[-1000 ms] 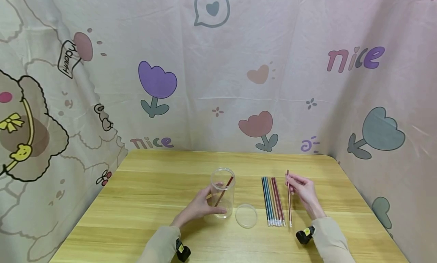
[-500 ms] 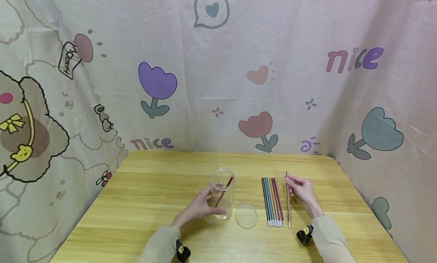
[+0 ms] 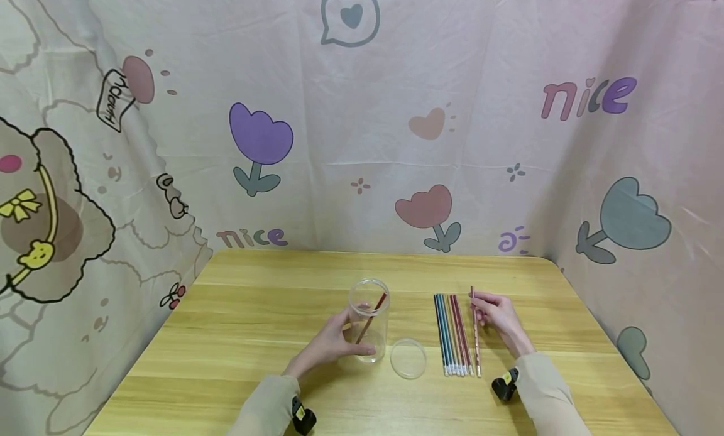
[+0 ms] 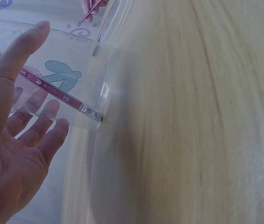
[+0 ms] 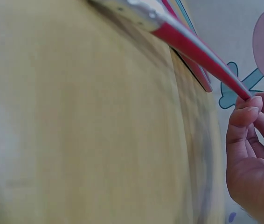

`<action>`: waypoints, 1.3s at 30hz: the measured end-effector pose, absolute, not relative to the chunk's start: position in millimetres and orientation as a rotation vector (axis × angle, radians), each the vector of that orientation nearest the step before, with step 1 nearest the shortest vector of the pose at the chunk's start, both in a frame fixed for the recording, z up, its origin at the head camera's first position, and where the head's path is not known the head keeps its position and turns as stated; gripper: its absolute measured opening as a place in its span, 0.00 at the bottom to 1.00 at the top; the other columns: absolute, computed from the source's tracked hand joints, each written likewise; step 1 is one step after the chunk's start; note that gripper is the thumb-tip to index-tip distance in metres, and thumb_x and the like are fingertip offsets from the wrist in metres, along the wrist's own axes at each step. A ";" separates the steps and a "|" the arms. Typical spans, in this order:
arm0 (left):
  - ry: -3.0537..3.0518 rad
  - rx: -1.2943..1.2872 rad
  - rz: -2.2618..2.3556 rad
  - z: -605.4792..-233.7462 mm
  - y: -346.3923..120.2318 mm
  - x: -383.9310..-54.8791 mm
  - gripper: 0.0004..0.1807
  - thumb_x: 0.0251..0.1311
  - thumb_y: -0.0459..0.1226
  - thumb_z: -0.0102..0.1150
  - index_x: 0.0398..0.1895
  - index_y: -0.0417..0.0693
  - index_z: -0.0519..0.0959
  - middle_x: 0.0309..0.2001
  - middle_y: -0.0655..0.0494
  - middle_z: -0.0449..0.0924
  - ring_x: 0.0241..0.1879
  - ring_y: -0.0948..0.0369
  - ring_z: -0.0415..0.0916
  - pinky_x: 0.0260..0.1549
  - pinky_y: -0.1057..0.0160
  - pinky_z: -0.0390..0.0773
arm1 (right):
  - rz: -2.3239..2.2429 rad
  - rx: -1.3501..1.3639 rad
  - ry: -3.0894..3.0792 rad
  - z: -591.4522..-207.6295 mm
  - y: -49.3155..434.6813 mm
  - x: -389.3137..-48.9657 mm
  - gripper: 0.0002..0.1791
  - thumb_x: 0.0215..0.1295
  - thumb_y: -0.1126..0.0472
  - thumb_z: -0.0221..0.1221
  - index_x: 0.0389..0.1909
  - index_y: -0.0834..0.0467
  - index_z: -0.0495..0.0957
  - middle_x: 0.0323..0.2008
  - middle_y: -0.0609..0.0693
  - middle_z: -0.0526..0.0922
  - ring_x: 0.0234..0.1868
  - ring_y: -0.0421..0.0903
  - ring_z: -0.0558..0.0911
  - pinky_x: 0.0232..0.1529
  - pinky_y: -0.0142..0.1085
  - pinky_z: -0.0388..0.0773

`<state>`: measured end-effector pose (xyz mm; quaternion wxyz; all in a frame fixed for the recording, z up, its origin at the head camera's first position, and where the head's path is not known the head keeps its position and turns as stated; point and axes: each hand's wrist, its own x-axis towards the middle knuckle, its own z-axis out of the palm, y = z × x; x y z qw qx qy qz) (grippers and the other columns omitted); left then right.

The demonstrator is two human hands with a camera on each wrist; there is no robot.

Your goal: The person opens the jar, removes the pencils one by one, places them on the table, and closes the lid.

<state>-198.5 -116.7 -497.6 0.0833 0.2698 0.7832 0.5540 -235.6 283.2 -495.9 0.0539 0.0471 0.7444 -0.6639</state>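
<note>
A clear cylindrical jar [image 3: 379, 337] stands upright on the table, its top uncovered. My left hand [image 3: 332, 343] holds it from the left side, thumb in front and fingers behind. Inside leans one red pencil [image 4: 52, 89], marked HB, its metal end at the jar's bottom. Right of the pencil row, my right hand [image 3: 500, 315] pinches another red pencil [image 5: 202, 55] near its far end between thumb and fingertips. This pencil's metal end points toward the person. Beside it lie several pencils [image 3: 445, 335] in a row, blue, yellowish and red, metal ends toward the person.
A clear round lid [image 3: 408, 359] lies flat between the jar and the pencil row. The wooden table [image 3: 254, 310] meets a printed cloth [image 3: 351, 141] along its back and sides. Each sleeve carries a small black wrist camera [image 3: 505, 386].
My right hand has shifted slightly left with its pencil, closer to the row, and the pencil has turned a little in the fingers. My left hand and the jar have stayed still.
</note>
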 end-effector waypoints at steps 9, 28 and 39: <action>2.342 0.803 1.652 -497.7 -116.7 -198.5 0.42 0.50 0.38 0.78 0.70 0.46 0.69 0.73 0.45 0.67 0.70 0.42 0.67 0.71 0.40 0.70 | -1.947 0.112 2.234 -494.7 282.3 -241.2 0.29 0.74 0.65 0.54 0.70 0.73 0.62 0.31 0.45 0.80 0.27 0.34 0.75 0.27 0.23 0.78; 2.360 0.803 1.644 -498.5 -116.7 -198.7 0.41 0.49 0.41 0.79 0.68 0.48 0.70 0.74 0.46 0.66 0.70 0.42 0.68 0.70 0.39 0.71 | -1.866 0.021 2.346 -498.3 276.2 -244.2 0.28 0.70 0.67 0.58 0.66 0.77 0.65 0.31 0.47 0.83 0.25 0.35 0.77 0.24 0.25 0.79; 2.347 0.805 1.648 -498.0 -117.1 -198.2 0.43 0.50 0.39 0.78 0.70 0.47 0.68 0.74 0.45 0.66 0.71 0.41 0.67 0.70 0.39 0.70 | -1.826 0.053 2.382 -504.3 274.3 -248.3 0.25 0.69 0.68 0.58 0.63 0.78 0.68 0.30 0.45 0.83 0.22 0.34 0.77 0.22 0.24 0.79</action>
